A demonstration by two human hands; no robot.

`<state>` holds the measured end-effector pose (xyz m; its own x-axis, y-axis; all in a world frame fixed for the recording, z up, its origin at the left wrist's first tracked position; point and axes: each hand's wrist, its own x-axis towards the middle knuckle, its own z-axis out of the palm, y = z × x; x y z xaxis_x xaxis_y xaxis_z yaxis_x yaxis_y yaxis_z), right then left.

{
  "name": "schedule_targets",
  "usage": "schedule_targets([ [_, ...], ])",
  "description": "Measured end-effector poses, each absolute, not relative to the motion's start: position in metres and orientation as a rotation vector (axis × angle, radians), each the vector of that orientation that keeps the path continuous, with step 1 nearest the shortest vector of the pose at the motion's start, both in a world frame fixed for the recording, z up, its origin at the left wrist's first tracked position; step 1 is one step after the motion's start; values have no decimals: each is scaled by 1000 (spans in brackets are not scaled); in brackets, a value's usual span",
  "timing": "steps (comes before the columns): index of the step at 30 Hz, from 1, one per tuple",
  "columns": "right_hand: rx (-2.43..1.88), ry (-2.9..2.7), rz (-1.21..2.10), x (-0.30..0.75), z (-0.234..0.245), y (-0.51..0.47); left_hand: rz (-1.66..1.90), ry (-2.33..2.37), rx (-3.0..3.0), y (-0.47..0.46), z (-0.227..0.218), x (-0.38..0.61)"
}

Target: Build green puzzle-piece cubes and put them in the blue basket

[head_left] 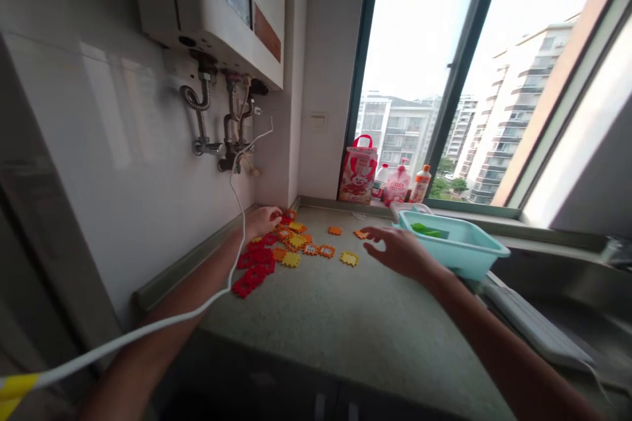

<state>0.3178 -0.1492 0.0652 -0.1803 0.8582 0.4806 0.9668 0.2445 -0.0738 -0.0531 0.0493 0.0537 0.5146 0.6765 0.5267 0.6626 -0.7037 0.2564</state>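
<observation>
Near edge of a speckled grey stone countertop [316, 335], a white cable [232, 263] slung across the left forearm. Right hand [402, 253] open, fingers spread, just beside a lone orange plastic tile [361, 234]. Left hand [261, 220] curled at a heap of red, orange and yellow interlocking plastic tiles [266, 256], grip impossible to tell, fingertips hidden. Beyond, within reach of the right hand, a turquoise plastic basket [451, 247], its green contents [427, 230] partly hidden by the rim. Farthest, a red-and-white printed bag [358, 171] and a pink plastic bottle [397, 185] against the window glass.
</observation>
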Motion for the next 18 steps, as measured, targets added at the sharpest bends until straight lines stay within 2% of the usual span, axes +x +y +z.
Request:
schedule_targets([
  [6, -1588, -2171, -168, 325, -13, -127, 861, 1042, 2877, 51, 30, -37],
  [13, -1585, -2262, 23, 338, -31, -120, 447, 784, 2896, 45, 35, -44],
  [18, -1565, -2229, 67, 336, -32, -118, 367, 755, 2838, 36, 39, -41],
])
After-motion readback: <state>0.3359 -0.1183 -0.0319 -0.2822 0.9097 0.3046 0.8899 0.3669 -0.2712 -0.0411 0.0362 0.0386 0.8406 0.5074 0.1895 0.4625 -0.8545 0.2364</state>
